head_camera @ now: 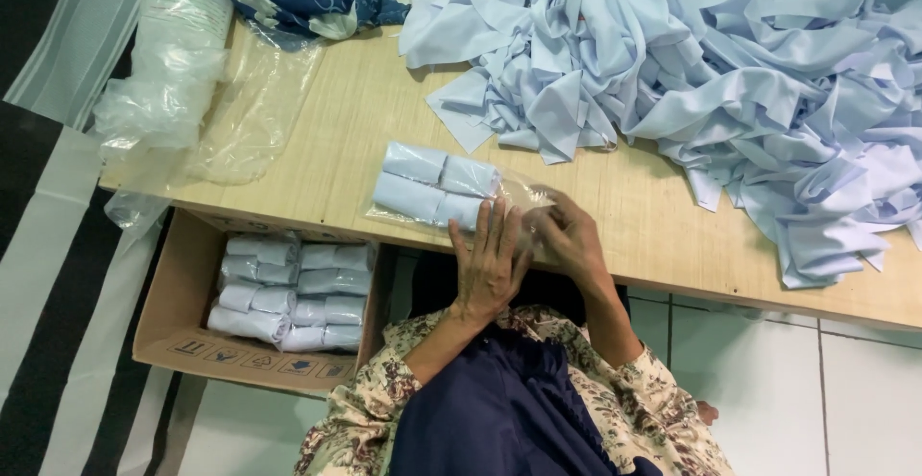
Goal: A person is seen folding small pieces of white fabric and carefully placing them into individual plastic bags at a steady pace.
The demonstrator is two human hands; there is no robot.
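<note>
On table (pixel 317 149), bagged cloth packet (pixel 434 186), lengthwise left-right

A light wooden table (pixel 317 140) with a pale grain runs across the view, lit evenly from above. Below its front edge lies a floor of white square tiles (pixel 845 390) with thin grey joints. At the left hangs black-and-white striped fabric (pixel 48 274).
</note>
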